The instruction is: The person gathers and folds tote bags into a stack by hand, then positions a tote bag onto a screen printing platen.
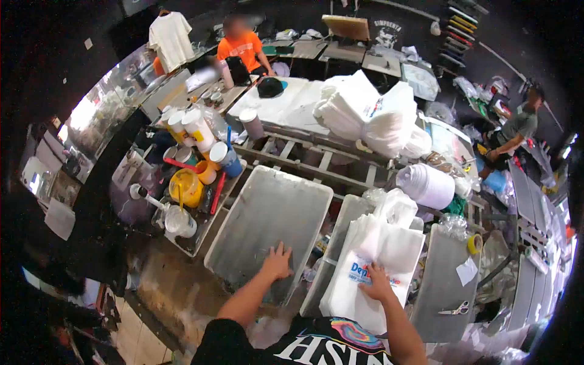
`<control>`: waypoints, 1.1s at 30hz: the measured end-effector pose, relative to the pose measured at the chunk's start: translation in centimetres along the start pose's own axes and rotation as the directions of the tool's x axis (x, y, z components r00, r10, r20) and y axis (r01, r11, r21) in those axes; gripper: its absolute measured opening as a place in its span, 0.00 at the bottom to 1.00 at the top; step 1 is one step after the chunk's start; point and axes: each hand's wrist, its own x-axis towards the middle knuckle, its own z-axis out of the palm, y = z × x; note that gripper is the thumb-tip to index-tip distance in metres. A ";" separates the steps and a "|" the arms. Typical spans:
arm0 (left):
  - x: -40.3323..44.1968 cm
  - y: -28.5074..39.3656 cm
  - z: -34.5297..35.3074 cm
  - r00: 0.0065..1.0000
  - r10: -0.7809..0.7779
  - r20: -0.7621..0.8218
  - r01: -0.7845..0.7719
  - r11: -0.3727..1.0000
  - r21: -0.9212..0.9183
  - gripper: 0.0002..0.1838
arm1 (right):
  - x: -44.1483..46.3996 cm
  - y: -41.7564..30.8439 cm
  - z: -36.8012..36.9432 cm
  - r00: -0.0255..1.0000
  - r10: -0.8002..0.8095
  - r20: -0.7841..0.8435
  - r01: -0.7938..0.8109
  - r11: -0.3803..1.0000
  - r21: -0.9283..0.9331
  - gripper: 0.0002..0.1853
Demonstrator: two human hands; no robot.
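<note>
My left hand (278, 263) rests with fingers spread on a grey flat board (267, 213) that has a pale rim. Under my right hand (378, 283) lies a stack of white plastic bags (395, 243) with blue and red print; the fingers are apart and lie flat on the top bag. The stack sits on another grey board (348, 222), to the right of the first. Neither hand grips anything.
Ink tubs (186, 187) and a red-handled tool (218, 193) stand at left. Behind are bundled white bags (389, 121), a white roll (426, 185) and a black cap (271, 87). Scissors (455, 309) lie on the right board. Two people (240, 52) (517, 131) are farther back.
</note>
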 end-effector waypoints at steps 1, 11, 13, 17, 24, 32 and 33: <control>-0.7 0.0 2.2 1.000 0.014 -0.016 -0.014 1.000 0.004 0.47 | 0.2 0.8 0.6 0.998 -0.047 -0.046 0.047 0.999 -0.006 0.40; -6.1 5.1 8.6 0.973 0.219 0.072 -0.216 0.976 -0.038 0.35 | -14.1 9.0 1.0 0.603 0.219 -0.767 -0.076 0.973 0.218 0.16; -5.8 5.1 8.9 0.970 0.231 0.081 -0.228 0.973 -0.041 0.36 | -17.1 13.2 3.7 0.435 0.432 -0.790 -0.088 0.893 0.441 0.14; -4.6 3.6 10.0 0.957 0.263 0.123 -0.259 0.965 -0.048 0.38 | -21.0 19.0 9.1 0.419 0.808 -0.415 -0.469 0.584 0.663 0.18; -3.6 2.5 11.1 0.950 0.308 0.045 -0.304 0.949 -0.079 0.37 | -21.6 19.4 11.5 0.602 0.699 -0.386 -0.258 0.629 0.734 0.19; -4.9 3.1 9.9 0.947 0.315 -0.061 -0.318 0.948 -0.033 0.37 | -20.5 21.6 11.9 0.556 0.746 -0.366 -0.213 0.554 0.805 0.12; -5.0 3.2 9.6 0.944 0.324 -0.069 -0.325 0.946 -0.002 0.36 | -20.3 21.8 11.8 0.559 0.745 -0.365 -0.215 0.555 0.803 0.12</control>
